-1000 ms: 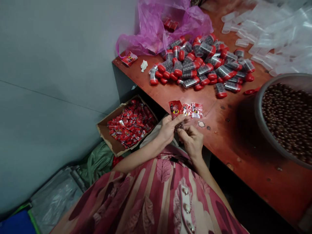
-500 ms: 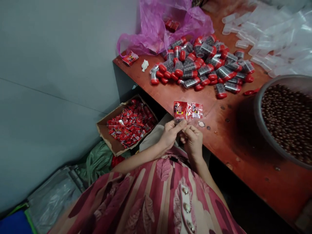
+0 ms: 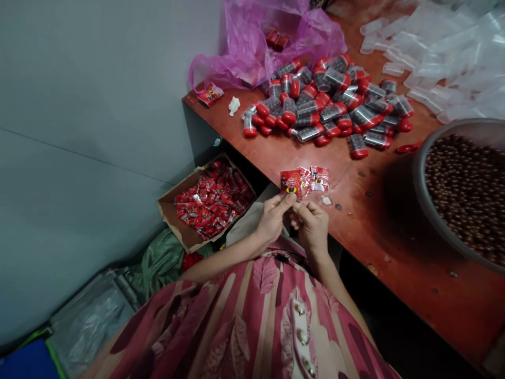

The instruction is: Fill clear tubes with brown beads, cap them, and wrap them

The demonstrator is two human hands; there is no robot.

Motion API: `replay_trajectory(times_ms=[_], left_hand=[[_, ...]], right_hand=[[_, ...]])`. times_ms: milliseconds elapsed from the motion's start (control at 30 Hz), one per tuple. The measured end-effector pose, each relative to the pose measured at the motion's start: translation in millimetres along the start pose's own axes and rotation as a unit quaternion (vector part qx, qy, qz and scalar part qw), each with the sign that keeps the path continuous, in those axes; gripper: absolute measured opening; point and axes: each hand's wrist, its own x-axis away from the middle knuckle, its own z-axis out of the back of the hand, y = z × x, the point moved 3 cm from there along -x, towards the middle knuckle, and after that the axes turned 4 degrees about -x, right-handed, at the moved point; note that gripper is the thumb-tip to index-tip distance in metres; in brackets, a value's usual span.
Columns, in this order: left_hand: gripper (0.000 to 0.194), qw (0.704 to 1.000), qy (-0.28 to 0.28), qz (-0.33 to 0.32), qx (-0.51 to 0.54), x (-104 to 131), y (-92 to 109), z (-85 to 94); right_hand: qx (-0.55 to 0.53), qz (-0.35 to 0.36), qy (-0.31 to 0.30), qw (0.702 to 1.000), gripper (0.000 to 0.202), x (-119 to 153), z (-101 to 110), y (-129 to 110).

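A small red printed packet (image 3: 290, 179) stands up from between my hands at the table's near edge. My left hand (image 3: 272, 220) is closed on its lower end, thumb on top. Close beside it, my right hand (image 3: 314, 225) is also closed, its thumb and fingertips pinching the packet's bottom edge; its other fingers are curled and partly hidden. Just behind, on the tabletop, lie more red and clear packets (image 3: 320, 179), partly covered by the held one.
Red-capped clear tubes (image 3: 310, 108) of dark balls are heaped on the red table (image 3: 394, 210). Empty clear tubes (image 3: 437, 58) lie at back right. A bucket (image 3: 420, 179) of brown balls stands right. A cardboard box (image 3: 168, 208) of red packets sits lower left; a pink bag (image 3: 244, 42) lies behind.
The packet's face has turned a little and shows more of its print. My right thumb and fingers have shifted slightly toward my left hand. The rest stays put.
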Motion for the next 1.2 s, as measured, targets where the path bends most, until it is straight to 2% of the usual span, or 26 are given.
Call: replay_trajectory(times_ms=[167,333,400,533,600,667,700,733,767,833,900,933,967,1033,1200], left_hand=[[0.033,0.999,-0.005,-0.012,0.029,-2,12,1.7],[0.029,0.999,0.016,-0.008,0.042,3,14,2.2],[0.029,0.996,0.054,-0.034,0.059,5,21,12.8],[0.043,0.970,0.192,-0.106,0.104,13,33,50.9],[0.046,0.971,0.218,-0.070,0.064,15,28,62.0],[0.042,0.979,0.183,-0.057,-0.065,10,23,60.4],[0.039,0.973,0.148,-0.084,-0.156,4,23,54.9],[0.035,0.953,0.105,-0.132,-0.252,-3,25,46.9],[0.032,0.916,0.059,-0.190,-0.348,-11,27,37.3],[0.029,0.824,-0.002,-0.277,-0.495,-31,29,20.2],[0.029,0.755,-0.017,-0.297,-0.585,-51,29,10.8],[0.027,0.734,-0.015,-0.297,-0.611,-60,28,8.6],[0.024,0.722,-0.010,-0.295,-0.625,-66,27,7.6],[0.019,0.720,0.004,-0.295,-0.629,-74,24,7.6],[0.015,0.754,0.025,-0.287,-0.590,-76,19,6.7]], right_hand=[[0.027,0.003,-0.065,0.998,0.022,-3,2,-2],[0.035,0.019,-0.047,0.998,0.025,-7,-7,-6],[0.037,0.014,-0.050,0.998,0.024,-8,-11,-8],[0.039,0.032,-0.040,0.998,0.022,-11,-2,-17],[0.056,0.054,-0.027,0.997,0.018,-13,10,-23],[0.080,0.076,-0.008,0.994,0.017,-15,25,-28],[0.093,0.084,0.002,0.992,0.018,-17,32,-31],[0.105,0.091,0.014,0.990,0.019,-18,38,-33],[0.116,0.096,0.024,0.988,0.021,-18,44,-35],[0.132,0.101,0.040,0.985,0.023,-20,51,-37],[0.142,0.101,0.047,0.984,0.024,-20,54,-37],[0.145,0.100,0.047,0.983,0.024,-20,54,-37],[0.149,0.099,0.045,0.983,0.024,-20,54,-37],[0.155,0.096,0.041,0.982,0.025,-21,53,-38],[0.169,0.114,0.044,0.978,0.024,-34,44,-43]])
